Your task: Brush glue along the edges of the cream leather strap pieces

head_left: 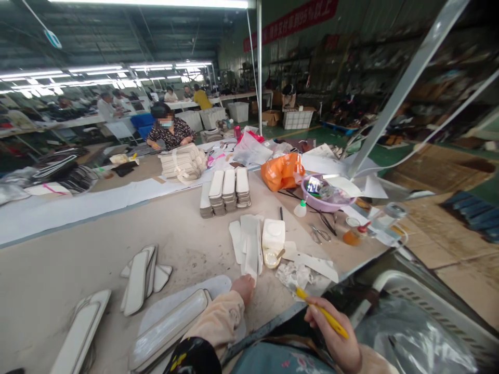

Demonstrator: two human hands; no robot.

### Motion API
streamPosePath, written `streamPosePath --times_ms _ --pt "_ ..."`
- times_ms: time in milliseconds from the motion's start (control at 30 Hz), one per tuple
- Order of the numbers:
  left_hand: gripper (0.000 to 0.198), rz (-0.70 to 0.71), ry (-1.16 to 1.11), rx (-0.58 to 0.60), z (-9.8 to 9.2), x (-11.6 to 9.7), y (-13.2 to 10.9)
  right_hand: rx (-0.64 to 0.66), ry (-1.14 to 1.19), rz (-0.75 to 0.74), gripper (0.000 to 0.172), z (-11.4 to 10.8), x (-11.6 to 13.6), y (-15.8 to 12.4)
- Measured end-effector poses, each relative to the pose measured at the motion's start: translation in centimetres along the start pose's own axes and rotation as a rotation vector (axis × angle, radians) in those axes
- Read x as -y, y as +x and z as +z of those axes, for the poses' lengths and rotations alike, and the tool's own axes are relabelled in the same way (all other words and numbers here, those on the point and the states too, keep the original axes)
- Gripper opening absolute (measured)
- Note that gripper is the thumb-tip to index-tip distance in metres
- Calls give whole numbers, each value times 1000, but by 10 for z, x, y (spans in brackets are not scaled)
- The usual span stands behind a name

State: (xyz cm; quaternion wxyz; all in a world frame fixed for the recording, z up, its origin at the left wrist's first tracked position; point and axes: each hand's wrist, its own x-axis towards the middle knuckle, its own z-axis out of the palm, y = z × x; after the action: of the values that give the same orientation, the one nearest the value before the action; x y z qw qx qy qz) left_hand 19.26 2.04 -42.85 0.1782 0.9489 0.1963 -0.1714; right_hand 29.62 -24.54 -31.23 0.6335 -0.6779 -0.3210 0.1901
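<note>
My right hand is closed around a yellow-handled brush, its tip over a crumpled white sheet near the table edge. My left hand is closed at the lower end of several long white strips, apparently pinching one; its fingertips are partly hidden. Just beyond the strips are a white block-shaped container and a small round dish of pale paste with a small stick in it. Under my left forearm lies a long pale panel with rounded ends, on a translucent sheet.
Pale rounded panels lie in loose piles at left, with neat stacks farther back. Scissors, an orange bag and a purple basin are at right. A plastic basket stands beside me; a co-worker sits across.
</note>
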Motion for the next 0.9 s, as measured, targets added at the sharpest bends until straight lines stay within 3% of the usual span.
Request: streamPosePath --times_ms 300,467,600,733,900 --pt "23 -45 -77 -36 2 -6 2 44 -42 -23 21 -1 0 5" --pt "12 -32 -134 -138 -1 -12 1 29 -78 -51 22 -10 -1 6" --pt "9 -44 -209 -253 -16 -10 -8 4 -76 -72 20 -12 0 7" --pt "16 -70 -270 -397 -45 -2 -36 -74 -61 -105 19 -10 -4 9" --pt "12 14 -569 -659 -86 -4 -107 -103 -167 -250 21 2 -8 26"
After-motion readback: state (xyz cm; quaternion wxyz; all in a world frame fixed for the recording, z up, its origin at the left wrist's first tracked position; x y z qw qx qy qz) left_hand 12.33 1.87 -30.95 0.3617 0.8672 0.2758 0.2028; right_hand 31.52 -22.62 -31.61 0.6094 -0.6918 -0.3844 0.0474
